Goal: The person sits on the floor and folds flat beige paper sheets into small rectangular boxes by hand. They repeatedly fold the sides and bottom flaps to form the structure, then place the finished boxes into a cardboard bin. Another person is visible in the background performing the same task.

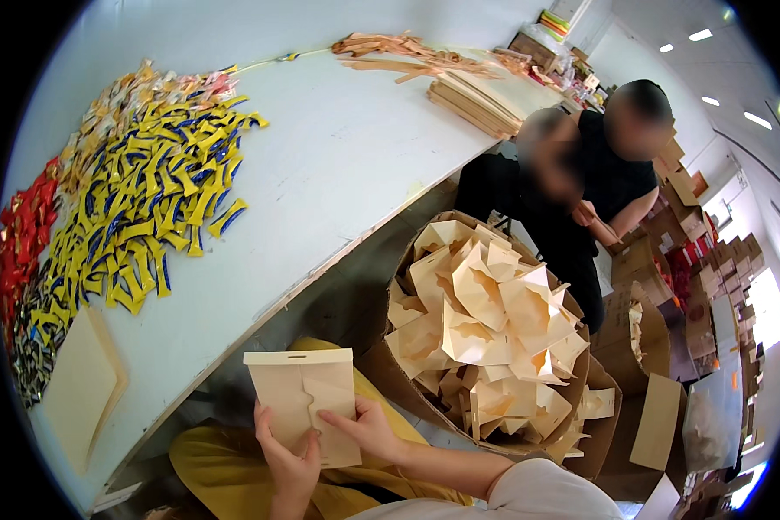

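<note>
Above my lap I hold a flat cream paper carton [282, 381] between both hands. It has a slot near its top edge and a wavy seam down the middle. My left hand [288, 468] grips its lower left part, thumb on the front and fingers along the left edge. My right hand [371, 431] holds the right edge, its thumb pressed on the front near the seam. On the table's near left corner lie more flat cream cartons [78, 390]. To my right, a big cardboard box [390, 368] is heaped with folded cream cartons [485, 299].
Yellow-and-blue wrapped sweets [147, 199] lie piled on the white table [321, 165], beside red-wrapped ones [28, 225]. Stacked flat card [472, 102] and peach strips [407, 52] lie at its far end. Beyond the box, a person in black [620, 182] sits near stacked boxes [737, 269].
</note>
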Tool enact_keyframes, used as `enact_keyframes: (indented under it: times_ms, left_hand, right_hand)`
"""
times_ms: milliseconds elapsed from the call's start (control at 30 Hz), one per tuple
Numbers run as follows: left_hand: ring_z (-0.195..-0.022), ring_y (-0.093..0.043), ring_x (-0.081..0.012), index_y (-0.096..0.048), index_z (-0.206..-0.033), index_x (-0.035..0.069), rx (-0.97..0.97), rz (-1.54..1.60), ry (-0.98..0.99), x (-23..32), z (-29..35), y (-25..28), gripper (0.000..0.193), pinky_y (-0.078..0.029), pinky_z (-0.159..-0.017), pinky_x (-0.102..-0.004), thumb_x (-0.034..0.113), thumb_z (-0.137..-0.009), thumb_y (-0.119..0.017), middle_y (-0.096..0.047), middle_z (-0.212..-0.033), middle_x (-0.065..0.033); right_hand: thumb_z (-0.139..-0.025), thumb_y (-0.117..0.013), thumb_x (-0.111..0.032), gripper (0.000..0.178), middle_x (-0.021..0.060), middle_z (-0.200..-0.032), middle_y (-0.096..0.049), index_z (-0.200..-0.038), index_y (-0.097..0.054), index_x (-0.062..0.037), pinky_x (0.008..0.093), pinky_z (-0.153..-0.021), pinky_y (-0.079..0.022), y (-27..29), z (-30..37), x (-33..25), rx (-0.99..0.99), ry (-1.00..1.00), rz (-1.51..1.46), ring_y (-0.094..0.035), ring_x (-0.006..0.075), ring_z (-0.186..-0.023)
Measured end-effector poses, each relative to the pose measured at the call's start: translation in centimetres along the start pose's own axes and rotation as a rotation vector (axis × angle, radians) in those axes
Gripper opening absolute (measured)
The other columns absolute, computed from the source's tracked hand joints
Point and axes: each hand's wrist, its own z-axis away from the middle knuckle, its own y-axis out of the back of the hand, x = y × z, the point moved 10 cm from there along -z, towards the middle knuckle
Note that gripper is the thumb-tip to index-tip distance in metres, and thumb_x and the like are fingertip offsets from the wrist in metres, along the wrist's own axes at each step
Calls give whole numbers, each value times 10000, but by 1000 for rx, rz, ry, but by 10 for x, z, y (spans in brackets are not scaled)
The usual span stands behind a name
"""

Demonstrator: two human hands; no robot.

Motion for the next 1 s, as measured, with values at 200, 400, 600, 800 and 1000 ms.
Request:
enact_keyframes:
  times_ms: [200,400,600,800,1000]
  left_hand:
    - [-1347,-430,-447,-385,-1393,-10,-135,-160,-102,27,-39,-11,676,-357,-1111,-493,-21,-800,-709,-373,-1493,-294]
    - [-1245,-568,-365,-471,-1358,-12,-112,101,31,32,-72,-21,606,-461,-1042,-411,-6,-813,-736,-557,-1366,-223]
    - [-1225,-607,-322,-458,-1350,-9,-87,81,-72,64,-97,-25,635,-499,-1001,-377,-12,-795,-768,-596,-1333,-212]
    - [-1246,-608,-311,-457,-1325,14,-56,62,-40,68,-101,-29,626,-524,-952,-347,-25,-789,-776,-609,-1332,-220]
    - [-1193,-627,-373,-427,-1336,9,-109,35,-51,72,-106,-34,658,-533,-937,-374,16,-786,-787,-626,-1275,-237]
  right_hand:
    - [-946,-707,-165,269,41,-969,-729,-1134,-690,27,247,-707,-530,13,-1,-27,80,214,-75,-631,59,-831]
    - [-932,-712,-95,196,39,-1016,-728,-1085,-717,28,254,-778,-525,39,2,-50,155,158,99,-629,72,-893]
    - [-963,-659,-63,231,83,-1129,-712,-1171,-676,36,294,-890,-522,43,0,-71,19,104,-375,-656,123,-990]
    - [-963,-667,-59,232,56,-1097,-717,-1175,-679,33,265,-838,-525,43,5,-87,47,259,-202,-649,95,-960]
    - [-949,-671,-28,173,60,-1057,-728,-1112,-707,21,261,-816,-531,44,13,-99,106,302,6,-664,97,-930]
